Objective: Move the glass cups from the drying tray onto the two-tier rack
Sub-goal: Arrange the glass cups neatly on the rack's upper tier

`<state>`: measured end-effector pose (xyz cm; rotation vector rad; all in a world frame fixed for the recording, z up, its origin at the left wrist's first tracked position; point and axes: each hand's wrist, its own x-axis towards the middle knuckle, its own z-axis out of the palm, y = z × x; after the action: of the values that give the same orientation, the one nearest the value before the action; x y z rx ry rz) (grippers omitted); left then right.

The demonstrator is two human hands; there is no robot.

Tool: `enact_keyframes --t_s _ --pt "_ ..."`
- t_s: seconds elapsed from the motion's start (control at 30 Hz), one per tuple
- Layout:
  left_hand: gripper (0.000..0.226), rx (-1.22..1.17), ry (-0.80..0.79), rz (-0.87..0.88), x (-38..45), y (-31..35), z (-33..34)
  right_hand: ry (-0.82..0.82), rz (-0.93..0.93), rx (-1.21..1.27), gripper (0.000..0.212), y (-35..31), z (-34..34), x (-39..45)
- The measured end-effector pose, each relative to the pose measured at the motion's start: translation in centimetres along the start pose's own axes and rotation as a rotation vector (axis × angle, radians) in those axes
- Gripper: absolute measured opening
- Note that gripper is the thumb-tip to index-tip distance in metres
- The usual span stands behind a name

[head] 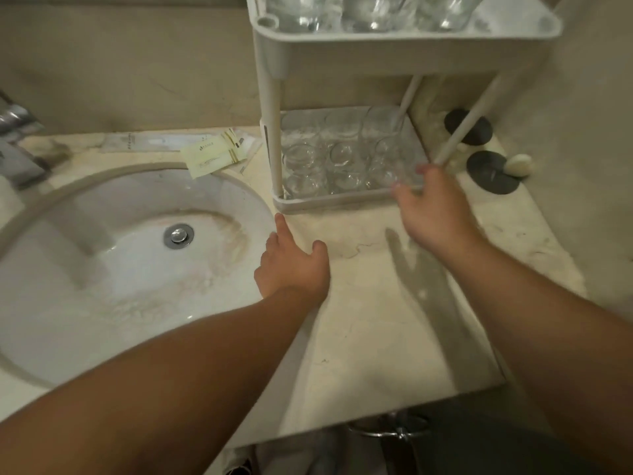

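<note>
- I am reaching my right hand [432, 214] to the near right corner of the white plastic two-tier rack [404, 46], fingers curled at the rim of its lower shelf beside a clear glass cup [387, 156]. Blur is hiding the contact, so I cannot tell whether I am gripping the cup, the rim or nothing.
- My left hand [291, 265] is resting released on the pale marble counter [359, 303], fingers loose, just near the rack's near left corner and right of the round white sink [120, 269].
- The clear glass cups are standing in rows on the lower shelf, and more are showing on the upper shelf at the far top. I am seeing no drying tray here, so I am judging the job as close to finished.
- To do this step well, I am thinking of keeping my fingers low and slow, steering clear of the slanted white rack leg [469, 118].
- I would be nudging cups away from the rim without knocking their neighbours together.
- Bracing the rack with my left hand looks wise, since glass on glass is chipping easily.
</note>
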<state>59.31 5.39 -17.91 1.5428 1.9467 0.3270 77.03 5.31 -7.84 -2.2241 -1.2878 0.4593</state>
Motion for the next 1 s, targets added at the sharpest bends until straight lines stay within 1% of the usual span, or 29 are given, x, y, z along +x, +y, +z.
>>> enact_keyframes --t_s 0.1,0.13,0.23,0.33,0.43,0.57,0.67,0.73,0.9,1.0 --pt "0.083 -0.062 -0.086 -0.050 -0.5 0.8 -2.2 -0.090 -0.061 -0.035 0.058 -0.5 0.0 -3.3" --pt "0.084 -0.087 -0.093 -0.036 -1.0 1.2 -3.0 -0.109 -0.066 -0.042 0.059 -0.8 0.0 -4.2" --pt "0.084 -0.106 -0.078 0.097 -2.9 1.8 -5.7 -0.162 -0.055 -0.027 0.064 -2.1 -0.4 -6.5" --pt "0.085 -0.177 -0.079 0.128 -4.0 1.8 -9.1 -0.200 -0.058 -0.001 0.066 -3.9 -1.2 -8.3" --pt "0.086 -0.274 -0.079 0.200 -5.1 1.5 -13.0 -0.180 -0.098 0.012 0.068 -6.2 -2.3 -9.6" --pt "0.089 -0.353 -0.091 0.300 -5.6 0.9 -16.9 -0.149 -0.127 0.018 0.076 -8.8 -3.5 -10.7" --pt "0.091 -0.429 -0.082 0.387 -4.9 1.3 -20.2 -0.118 -0.193 0.046 0.077 -11.2 -4.4 -11.0" --pt "0.085 -0.464 -0.086 0.430 -4.3 2.0 -22.3 -0.078 -0.232 0.064 0.073 -12.7 -4.8 -11.1" --pt "0.050 -0.440 -0.036 0.526 -2.5 4.0 -26.5 0.085 -0.290 0.045 0.057 -16.6 -6.2 -10.2" --pt "0.036 -0.454 -0.033 0.565 -1.4 5.2 -28.3 0.173 -0.313 0.042 0.042 -18.1 -7.8 -8.6"
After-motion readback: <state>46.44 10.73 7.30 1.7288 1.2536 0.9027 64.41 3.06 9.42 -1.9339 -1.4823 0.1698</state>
